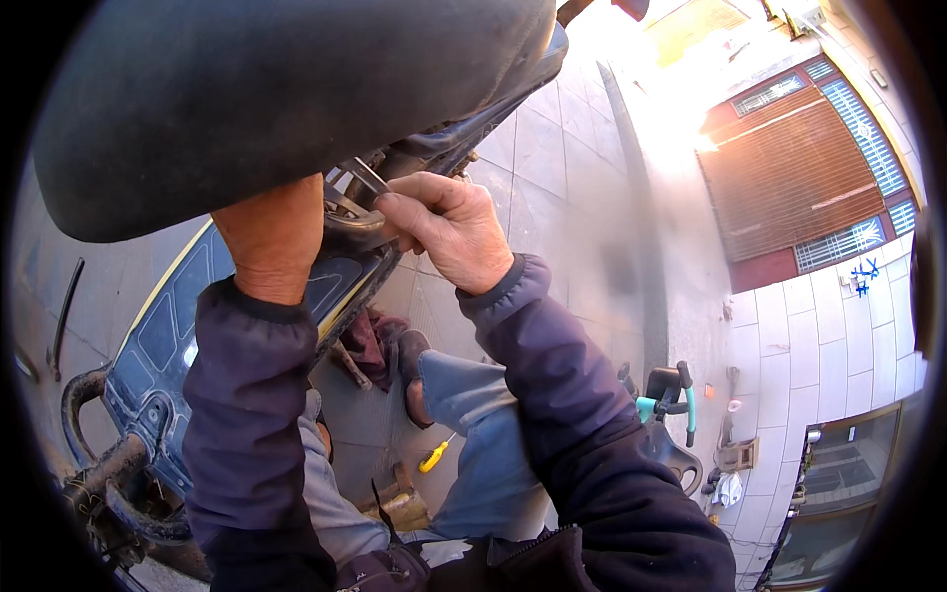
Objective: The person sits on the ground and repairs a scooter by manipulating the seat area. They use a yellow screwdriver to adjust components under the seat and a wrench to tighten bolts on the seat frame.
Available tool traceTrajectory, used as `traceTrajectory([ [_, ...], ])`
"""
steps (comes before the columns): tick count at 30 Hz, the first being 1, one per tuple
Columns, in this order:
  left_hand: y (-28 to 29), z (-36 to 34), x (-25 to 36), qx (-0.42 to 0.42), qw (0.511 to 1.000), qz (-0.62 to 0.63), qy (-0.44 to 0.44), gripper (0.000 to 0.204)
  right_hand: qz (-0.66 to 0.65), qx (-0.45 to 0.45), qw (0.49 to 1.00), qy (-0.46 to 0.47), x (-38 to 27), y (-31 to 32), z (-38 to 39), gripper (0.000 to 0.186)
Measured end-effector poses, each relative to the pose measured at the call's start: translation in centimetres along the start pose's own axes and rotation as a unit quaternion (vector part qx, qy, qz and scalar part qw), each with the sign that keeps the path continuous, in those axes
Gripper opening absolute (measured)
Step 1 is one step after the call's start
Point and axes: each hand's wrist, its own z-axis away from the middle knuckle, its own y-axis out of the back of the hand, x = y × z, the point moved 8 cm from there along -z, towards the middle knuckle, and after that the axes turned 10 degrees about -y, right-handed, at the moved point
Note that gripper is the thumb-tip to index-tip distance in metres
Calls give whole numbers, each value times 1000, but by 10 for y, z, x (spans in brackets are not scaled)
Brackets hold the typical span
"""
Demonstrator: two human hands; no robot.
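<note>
My right hand (pixel 444 222) is closed, thumb against bent fingers, on a thin shiny metal bar (pixel 365 175) at the vehicle's body just below the seat. The bar's kind cannot be made out. My left hand (pixel 276 232) reaches under the edge of a large black seat (pixel 296 99), its fingers hidden. Between the two hands shows a dark curved part (pixel 353 235) of the vehicle with a metal piece in it. Under my forearms runs a blue ribbed footboard (pixel 163 311) with a yellowish edge.
A yellow-handled screwdriver (pixel 434 456) lies on the tiled floor between my legs, near a dark red cloth (pixel 373 345). Black tubular bars (pixel 109 464) stick out at lower left. A black rod (pixel 67 316) lies beyond the footboard. At right stands a small turquoise-and-black ride-on toy (pixel 671 409).
</note>
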Motion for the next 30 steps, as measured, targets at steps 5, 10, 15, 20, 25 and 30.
traceTrajectory([
  [5, 7, 0, -11, 79, 955, 265, 111, 24, -10, -5, 1000, -8, -3, -1, 1, 16],
  [10, 7, 3, -15, 112, 922, 341, 147, 17, -24, -3, 1000, -18, -2, 3, 1, 16],
  [15, 1, 7, -17, 97, 920, 345, 158, 22, -1, -26, 999, -20, 0, 5, -2, 17],
  [20, 2, 5, -6, 56, 986, 146, 50, 23, 66, -40, 997, -27, 27, 20, -14, 18],
  [25, -10, 11, -9, 36, 985, 160, 58, 36, 64, 14, 998, 24, 17, 44, -15, 18],
  [30, -8, 9, -5, 5, 1000, 28, -5, 36, 36, 70, 994, 78, -9, 62, -8, 14],
])
